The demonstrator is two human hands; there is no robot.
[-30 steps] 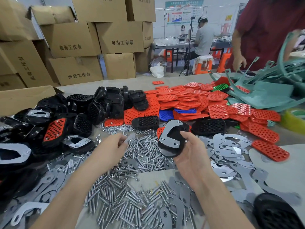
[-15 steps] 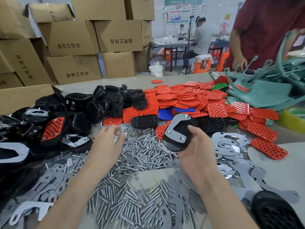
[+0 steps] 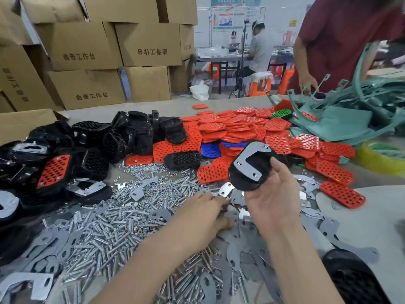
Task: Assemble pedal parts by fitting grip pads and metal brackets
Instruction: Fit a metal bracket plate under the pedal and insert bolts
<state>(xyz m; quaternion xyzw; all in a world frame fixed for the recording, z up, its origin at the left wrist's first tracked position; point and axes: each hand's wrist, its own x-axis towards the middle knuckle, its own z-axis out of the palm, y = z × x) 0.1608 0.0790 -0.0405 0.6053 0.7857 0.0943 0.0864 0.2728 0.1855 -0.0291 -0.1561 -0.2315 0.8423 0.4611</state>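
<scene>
My right hand [image 3: 274, 205] grips a black pedal body [image 3: 244, 183] from below, raised over the table, with an L-shaped metal bracket [image 3: 247, 159] bolted on its upper face. My left hand [image 3: 203, 213] lies low on the pile of grey metal brackets [image 3: 245, 255], just left of and under the right hand. Its blurred fingers point at a small bright bracket [image 3: 225, 189], and whether they hold anything is hidden. Red grip pads [image 3: 236, 128] are heaped behind the pedal. Loose bolts [image 3: 114, 227] and nuts [image 3: 149, 172] cover the table in front.
Black pedal bodies [image 3: 131, 132] and finished pedals [image 3: 54, 170] pile up at the left. Teal plastic parts [image 3: 341, 123] and a yellow tape roll [image 3: 383, 156] sit at the right, where a person in dark red [image 3: 339, 40] stands. Cardboard boxes [image 3: 87, 51] are stacked behind. Another black pedal [image 3: 355, 279] lies at the lower right.
My left hand has moved right from the bolt and nut pile to the brackets under my right hand. The right hand has kept hold of the pedal and tilted it slightly.
</scene>
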